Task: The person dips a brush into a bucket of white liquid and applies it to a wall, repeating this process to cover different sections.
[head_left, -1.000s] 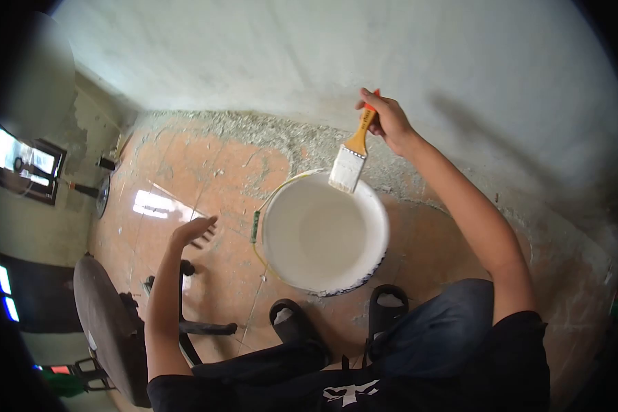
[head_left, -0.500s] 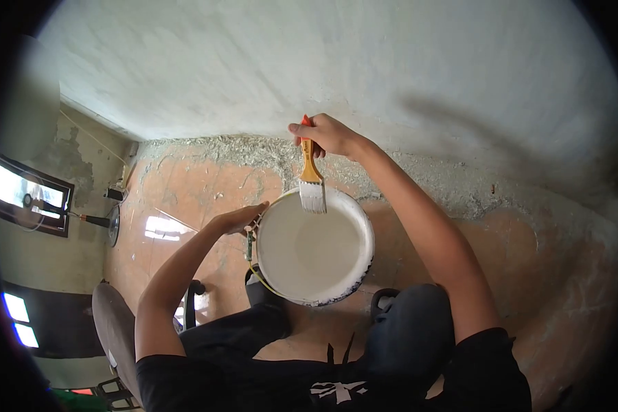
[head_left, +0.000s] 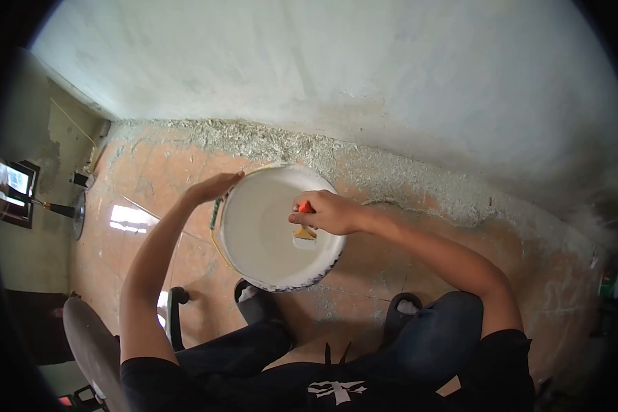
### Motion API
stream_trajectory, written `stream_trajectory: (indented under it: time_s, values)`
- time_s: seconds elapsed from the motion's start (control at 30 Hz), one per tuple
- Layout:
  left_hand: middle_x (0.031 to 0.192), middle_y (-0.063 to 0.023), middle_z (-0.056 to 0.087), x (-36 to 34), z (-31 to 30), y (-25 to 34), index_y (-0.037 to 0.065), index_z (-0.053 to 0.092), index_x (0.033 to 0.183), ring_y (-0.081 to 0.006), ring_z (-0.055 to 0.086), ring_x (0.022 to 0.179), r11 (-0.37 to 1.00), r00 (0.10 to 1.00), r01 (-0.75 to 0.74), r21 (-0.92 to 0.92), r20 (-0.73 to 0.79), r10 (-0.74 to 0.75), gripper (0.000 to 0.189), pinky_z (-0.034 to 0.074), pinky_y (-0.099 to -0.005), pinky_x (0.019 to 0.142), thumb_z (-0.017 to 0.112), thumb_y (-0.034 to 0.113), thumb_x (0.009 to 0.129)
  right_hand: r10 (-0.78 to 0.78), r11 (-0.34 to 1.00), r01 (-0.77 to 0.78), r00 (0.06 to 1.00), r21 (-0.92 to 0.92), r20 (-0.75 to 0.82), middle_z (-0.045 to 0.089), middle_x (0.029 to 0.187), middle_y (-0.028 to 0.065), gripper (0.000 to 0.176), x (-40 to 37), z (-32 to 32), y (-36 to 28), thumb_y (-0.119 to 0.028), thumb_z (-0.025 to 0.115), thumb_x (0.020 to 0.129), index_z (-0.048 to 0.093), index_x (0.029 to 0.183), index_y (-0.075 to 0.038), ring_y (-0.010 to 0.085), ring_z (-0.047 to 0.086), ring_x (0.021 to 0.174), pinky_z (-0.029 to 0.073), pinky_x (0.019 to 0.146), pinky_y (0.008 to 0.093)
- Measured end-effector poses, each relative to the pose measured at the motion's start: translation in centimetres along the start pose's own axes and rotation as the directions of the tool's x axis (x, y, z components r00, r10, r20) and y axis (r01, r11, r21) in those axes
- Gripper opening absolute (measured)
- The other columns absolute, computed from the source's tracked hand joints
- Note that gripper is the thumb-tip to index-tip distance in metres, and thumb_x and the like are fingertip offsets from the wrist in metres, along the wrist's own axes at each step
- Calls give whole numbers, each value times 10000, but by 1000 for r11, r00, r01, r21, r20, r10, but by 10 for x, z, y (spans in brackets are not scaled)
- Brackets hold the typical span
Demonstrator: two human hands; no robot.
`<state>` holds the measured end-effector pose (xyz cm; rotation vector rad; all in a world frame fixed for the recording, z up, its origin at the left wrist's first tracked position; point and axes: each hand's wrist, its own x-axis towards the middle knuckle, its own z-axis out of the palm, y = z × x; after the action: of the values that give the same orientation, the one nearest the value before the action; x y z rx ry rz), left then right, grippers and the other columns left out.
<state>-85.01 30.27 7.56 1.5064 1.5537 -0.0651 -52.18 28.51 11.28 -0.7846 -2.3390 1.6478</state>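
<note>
A round paint bucket (head_left: 242,266) of whitish paint (head_left: 264,223) stands in front of me between my knees, its far edge tipped toward the wall side. My left hand (head_left: 216,187) grips the left part of its rim, fingertips pointing along the edge. Over the right half of the bucket, my right hand (head_left: 335,213) is closed round the handle of a paintbrush (head_left: 305,234). The brush points down, with a red handle end, a yellow lower part and white-coated bristles close over the paint. A yellow-green bucket handle (head_left: 218,248) hangs along the left side.
A pale wall (head_left: 405,75) rises ahead, with scraped paint flakes (head_left: 281,141) heaped along its foot. Orange-brown tiles (head_left: 158,175) cover the floor. A grey chair back (head_left: 89,343) stands at my left, and a fan (head_left: 77,214) is farther off.
My right hand has brought the brush down from beyond the far rim to over the paint. The bucket and my left hand appear lower and more to the left as the view shifted.
</note>
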Motion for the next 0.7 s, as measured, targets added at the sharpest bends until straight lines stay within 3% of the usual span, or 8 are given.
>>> stream_trajectory:
  time_s: [0.07,0.23,0.3,0.37,0.43,0.53,0.57,0.7]
  values:
    - [837,-89,635,4,-9,-10,36,608,1068,-172,566,702,996,991,-88,-30,-105,85,598,472,-328,644,348,560,944,54,996,-52,998,69,-27,584,653,60,317,-3,4,-6,-312,582,907,580,819,-7,117,534,577,429,567,301]
    - [733,5,541,36,-25,-15,50,549,876,-98,500,696,978,982,-186,94,-5,188,375,419,-266,632,500,416,940,211,941,-161,967,297,-144,594,677,45,211,2,3,-5,-203,614,892,581,822,-7,95,561,609,444,573,274]
    - [723,20,541,46,-13,-14,62,541,859,-82,496,711,911,947,-314,-266,-17,322,341,415,-267,646,526,394,933,240,953,-196,953,229,-183,604,692,33,203,5,-3,-8,-197,631,878,584,822,-8,92,576,620,455,574,266]
    - [739,17,544,55,-7,-8,60,548,869,-77,498,720,887,933,-332,-321,23,358,332,418,-264,655,526,385,934,279,957,-257,942,135,-187,605,720,63,217,4,-4,-21,-212,648,859,588,824,-7,128,586,654,461,609,291]
    - [772,13,549,57,-10,-2,57,562,891,-67,503,740,856,920,-330,-397,66,385,315,423,-259,675,527,367,935,82,948,-149,969,-283,-235,598,763,102,230,10,-2,-29,-216,657,840,583,816,0,184,582,701,459,658,324]
    - [810,5,565,66,-7,24,53,576,908,-65,516,770,873,898,-342,-347,154,413,318,434,-255,701,507,361,944,196,963,-232,953,-140,-231,584,797,128,218,6,10,-28,-194,648,835,569,793,4,238,570,737,447,689,349]
    - [819,8,569,71,-1,31,53,588,920,-64,513,782,838,876,-316,-444,203,438,333,430,-254,722,485,369,953,195,967,-228,949,-114,-248,583,797,124,210,3,12,-24,-182,645,834,563,786,5,239,571,734,445,685,350]
    - [821,13,562,86,21,46,52,589,963,-66,502,764,830,855,-315,-459,242,458,339,427,-250,720,468,370,961,233,939,-264,959,-220,-159,579,795,134,211,0,24,-11,-188,611,849,556,812,12,274,575,746,446,686,368]
